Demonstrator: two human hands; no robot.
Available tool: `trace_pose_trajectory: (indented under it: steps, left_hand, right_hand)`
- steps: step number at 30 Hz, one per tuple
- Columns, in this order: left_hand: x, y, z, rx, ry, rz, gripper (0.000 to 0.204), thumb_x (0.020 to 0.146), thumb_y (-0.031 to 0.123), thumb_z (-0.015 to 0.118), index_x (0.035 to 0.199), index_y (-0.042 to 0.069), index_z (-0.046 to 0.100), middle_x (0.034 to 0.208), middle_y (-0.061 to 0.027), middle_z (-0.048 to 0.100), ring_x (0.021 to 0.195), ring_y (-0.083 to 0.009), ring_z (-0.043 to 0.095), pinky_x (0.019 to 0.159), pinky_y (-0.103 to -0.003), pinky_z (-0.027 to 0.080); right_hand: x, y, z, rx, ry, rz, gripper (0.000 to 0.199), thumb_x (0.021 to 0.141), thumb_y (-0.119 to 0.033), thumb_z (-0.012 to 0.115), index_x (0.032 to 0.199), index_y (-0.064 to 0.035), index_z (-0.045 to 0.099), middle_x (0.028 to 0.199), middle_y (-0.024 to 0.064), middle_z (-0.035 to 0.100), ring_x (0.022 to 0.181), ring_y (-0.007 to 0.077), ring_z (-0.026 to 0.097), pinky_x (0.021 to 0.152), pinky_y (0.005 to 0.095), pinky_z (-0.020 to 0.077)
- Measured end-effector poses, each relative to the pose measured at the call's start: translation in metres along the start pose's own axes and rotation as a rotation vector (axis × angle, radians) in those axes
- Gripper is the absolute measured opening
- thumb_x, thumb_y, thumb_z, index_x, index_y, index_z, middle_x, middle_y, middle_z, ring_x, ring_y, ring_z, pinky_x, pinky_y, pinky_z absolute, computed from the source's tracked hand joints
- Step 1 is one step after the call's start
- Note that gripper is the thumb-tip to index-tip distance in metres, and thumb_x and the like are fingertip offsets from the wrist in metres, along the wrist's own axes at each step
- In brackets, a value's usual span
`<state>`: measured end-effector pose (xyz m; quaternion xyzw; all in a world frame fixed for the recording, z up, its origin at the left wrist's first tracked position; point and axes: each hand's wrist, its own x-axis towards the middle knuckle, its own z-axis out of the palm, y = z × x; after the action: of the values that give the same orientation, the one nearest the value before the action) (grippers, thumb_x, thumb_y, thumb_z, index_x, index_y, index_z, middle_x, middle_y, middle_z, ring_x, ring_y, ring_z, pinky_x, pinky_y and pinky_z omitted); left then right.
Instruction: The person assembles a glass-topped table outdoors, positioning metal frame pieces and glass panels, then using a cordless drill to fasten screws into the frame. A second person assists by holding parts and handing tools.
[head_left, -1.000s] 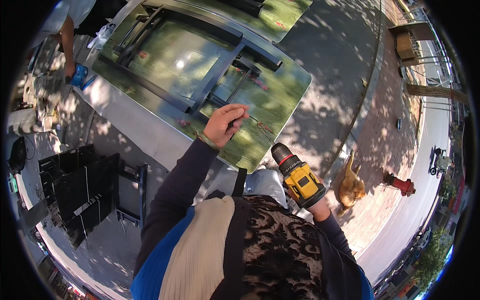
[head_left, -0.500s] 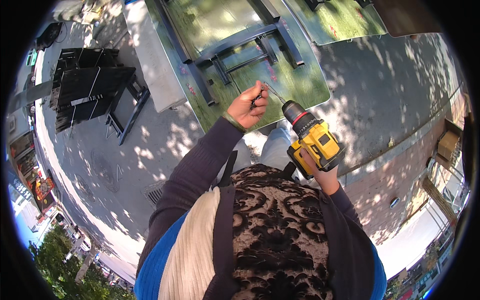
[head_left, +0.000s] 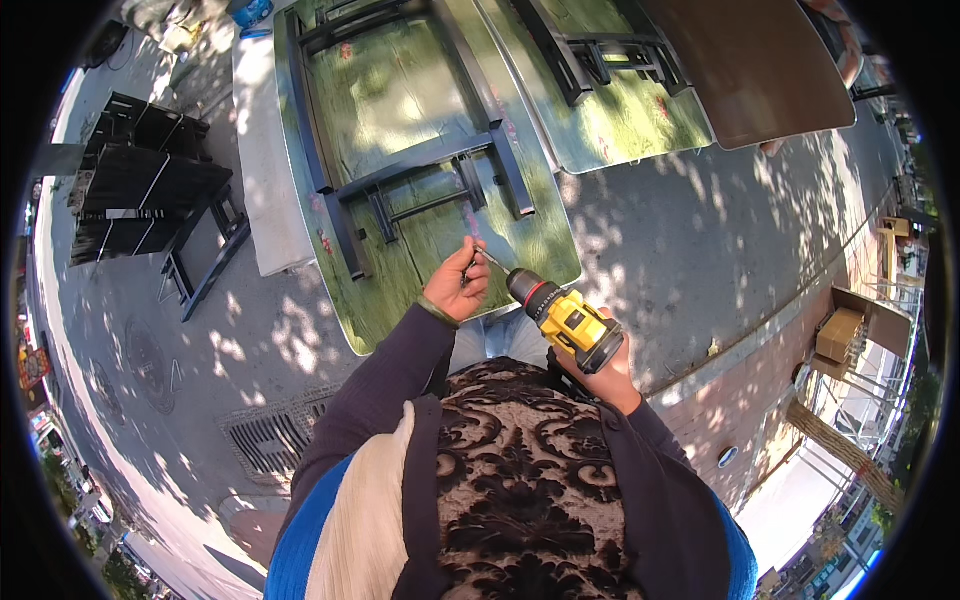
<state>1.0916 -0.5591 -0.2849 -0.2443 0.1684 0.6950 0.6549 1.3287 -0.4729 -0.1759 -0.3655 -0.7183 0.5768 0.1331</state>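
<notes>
Though half-hidden behind fingers (head_left: 470,275), drill bit (head_left: 492,261).

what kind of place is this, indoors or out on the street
Most likely an outdoor work spot on a paved street: sun-dappled asphalt, a drain grate, and upturned green tabletops with dark metal frames, where the person holds a yellow drill.

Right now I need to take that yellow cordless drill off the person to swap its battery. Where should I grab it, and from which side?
Take the yellow drill by its yellow body just behind the black chuck, coming from above. The right hand already fills the handle, and the left hand pinches the bit at the tip, so the top of the body is probably the only bare part.
</notes>
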Motion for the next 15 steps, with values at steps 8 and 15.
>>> trace_pose_trajectory:
  steps: [8, 15]
  left_hand:
    - [0.031, -0.004, 0.051, 0.428, 0.019, 0.183, 0.022, 0.096, 0.025, 0.053, 0.100, 0.004, 0.055, 0.077, 0.0005, 0.052, 0.057, -0.0038, 0.043, 0.040, -0.016, 0.029]
    - [0.063, -0.046, 0.087, 0.465, 0.062, 0.361, 0.023, 0.096, 0.026, 0.052, 0.098, 0.004, 0.057, 0.075, 0.0017, 0.053, 0.053, -0.0019, 0.042, 0.039, -0.016, 0.029]
  right_hand:
    - [0.036, 0.009, -0.049, 0.235, 0.015, -0.042, 0.035, 0.068, -0.008, 0.078, 0.096, -0.0017, 0.056, 0.088, 0.0054, 0.065, 0.080, 0.0112, 0.062, 0.073, 0.0250, 0.0479]
    - [0.081, 0.021, -0.128, 0.173, -0.162, -0.085, 0.040, 0.069, -0.010, 0.077, 0.100, 0.0002, 0.053, 0.088, 0.0059, 0.066, 0.078, 0.0106, 0.063, 0.070, 0.0240, 0.0483]
